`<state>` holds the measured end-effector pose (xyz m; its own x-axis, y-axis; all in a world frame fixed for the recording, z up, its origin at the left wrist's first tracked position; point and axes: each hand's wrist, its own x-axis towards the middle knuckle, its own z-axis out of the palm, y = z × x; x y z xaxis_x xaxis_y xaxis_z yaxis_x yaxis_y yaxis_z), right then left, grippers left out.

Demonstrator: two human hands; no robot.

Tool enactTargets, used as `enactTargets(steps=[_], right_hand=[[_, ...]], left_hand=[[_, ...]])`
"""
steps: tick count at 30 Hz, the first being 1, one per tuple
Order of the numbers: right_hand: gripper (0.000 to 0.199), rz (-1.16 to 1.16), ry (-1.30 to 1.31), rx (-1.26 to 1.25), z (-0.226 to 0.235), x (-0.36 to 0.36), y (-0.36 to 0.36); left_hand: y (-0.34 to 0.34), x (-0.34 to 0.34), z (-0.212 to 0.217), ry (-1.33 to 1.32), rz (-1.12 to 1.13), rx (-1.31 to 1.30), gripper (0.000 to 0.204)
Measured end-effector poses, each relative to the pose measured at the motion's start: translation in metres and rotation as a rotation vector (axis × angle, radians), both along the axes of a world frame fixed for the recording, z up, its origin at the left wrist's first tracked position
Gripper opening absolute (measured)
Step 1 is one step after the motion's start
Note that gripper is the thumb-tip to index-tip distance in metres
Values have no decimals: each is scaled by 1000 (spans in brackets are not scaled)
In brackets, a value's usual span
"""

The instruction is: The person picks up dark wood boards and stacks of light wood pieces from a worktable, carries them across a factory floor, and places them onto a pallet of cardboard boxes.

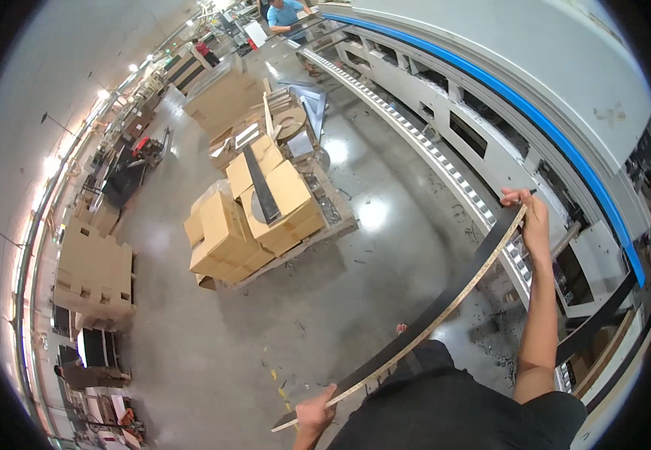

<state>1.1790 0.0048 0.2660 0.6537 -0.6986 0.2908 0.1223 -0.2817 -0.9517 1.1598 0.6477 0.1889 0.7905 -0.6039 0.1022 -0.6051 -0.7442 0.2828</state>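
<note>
A long, narrow strip of particleboard (451, 294) with a black face and a raw tan edge slants across in front of my body. My left hand (315, 411) is closed around its lower left end. Near the upper right end, my right hand (529, 216) grips the board beside the machine's rail. A small dark tip shows by the right fingers; I cannot tell what it is. The fisheye view makes the board look bowed.
A long grey machine (483, 139) with a blue strip (520, 86) and a toothed rail (415, 135) runs along the right. Cardboard boxes (224, 232) sit on a pallet ahead, with another dark strip (261, 184) on top. A person in blue (286, 15) stands at the far end.
</note>
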Motion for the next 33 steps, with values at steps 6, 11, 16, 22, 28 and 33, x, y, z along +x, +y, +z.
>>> enactTargets(steps=[6, 11, 16, 22, 28, 33], right_hand=[[46, -82, 56, -340, 42, 182, -29], [53, -732, 142, -437, 25, 207, -276], [51, -316, 375, -308, -23, 346, -123], [51, -133, 817, -204, -195, 376, 52], [46, 32, 1240, -223, -201, 338, 205], [39, -241, 1402, 315, -217, 282, 265]], left_hand=[[-6, 97, 30, 77, 86, -194, 35], [79, 187, -34, 365, 301, -224, 30], [92, 324, -71, 518, 723, -152, 48], [53, 623, -195, 523, 769, -431, 59], [5, 938, -278, 580, 948, -273, 95], [-29, 1125, -359, 475, 1002, -332, 84]])
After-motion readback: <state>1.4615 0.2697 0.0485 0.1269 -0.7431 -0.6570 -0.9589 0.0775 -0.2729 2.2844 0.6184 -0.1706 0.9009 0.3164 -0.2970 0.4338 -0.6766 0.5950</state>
